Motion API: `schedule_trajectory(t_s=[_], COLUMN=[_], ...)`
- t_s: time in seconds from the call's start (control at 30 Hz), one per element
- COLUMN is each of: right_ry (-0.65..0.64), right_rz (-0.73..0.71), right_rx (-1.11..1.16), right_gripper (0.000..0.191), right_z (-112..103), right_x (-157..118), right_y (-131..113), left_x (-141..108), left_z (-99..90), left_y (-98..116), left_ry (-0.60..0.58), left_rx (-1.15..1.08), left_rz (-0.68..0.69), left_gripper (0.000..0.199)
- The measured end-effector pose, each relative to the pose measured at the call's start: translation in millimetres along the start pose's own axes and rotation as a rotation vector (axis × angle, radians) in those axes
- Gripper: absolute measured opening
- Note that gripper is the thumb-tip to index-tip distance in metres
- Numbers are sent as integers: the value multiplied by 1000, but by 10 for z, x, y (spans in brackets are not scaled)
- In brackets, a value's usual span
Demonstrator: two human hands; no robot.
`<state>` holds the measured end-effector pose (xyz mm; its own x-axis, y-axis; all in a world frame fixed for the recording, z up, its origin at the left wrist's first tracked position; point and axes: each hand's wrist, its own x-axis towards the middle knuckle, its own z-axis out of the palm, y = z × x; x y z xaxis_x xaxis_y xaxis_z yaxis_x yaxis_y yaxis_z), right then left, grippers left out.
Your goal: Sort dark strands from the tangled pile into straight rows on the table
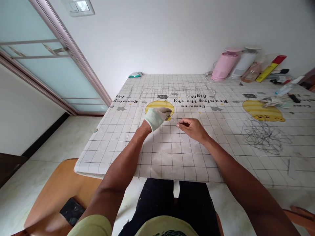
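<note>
Gridded surface beneath. R hand: fingers pinching thin strand. L gloved hand: fingers curled, grip unclear. Light, even tension prob. best.

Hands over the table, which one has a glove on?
The left hand: it wears a pale glove, while the right hand has none, just bare fingers.
</note>
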<state>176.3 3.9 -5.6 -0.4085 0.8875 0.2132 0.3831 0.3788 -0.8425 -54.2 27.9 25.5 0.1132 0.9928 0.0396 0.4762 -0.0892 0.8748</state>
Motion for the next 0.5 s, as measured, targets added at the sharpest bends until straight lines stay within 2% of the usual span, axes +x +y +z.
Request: schedule_trajectory(t_s=[0.17,0.27,0.33,0.5], right_ry=[-18,-31,-17,96], right_rz=[2,7,43,174], right_rx=[-24,-12,42,264], right_gripper=[37,34,33,32], right_z=[45,53,47,-4], right_x=[27,42,46,57], right_y=[29,46,44,17], left_x=[-102,-124,-109,-155], left_z=[73,101,88,37], left_y=[122,205,240,299], left_ry=[-95,-78,14,432], left_rx=[72,137,230,286], left_rz=[-2,-11,19,63], left_gripper=[26,26,25,33])
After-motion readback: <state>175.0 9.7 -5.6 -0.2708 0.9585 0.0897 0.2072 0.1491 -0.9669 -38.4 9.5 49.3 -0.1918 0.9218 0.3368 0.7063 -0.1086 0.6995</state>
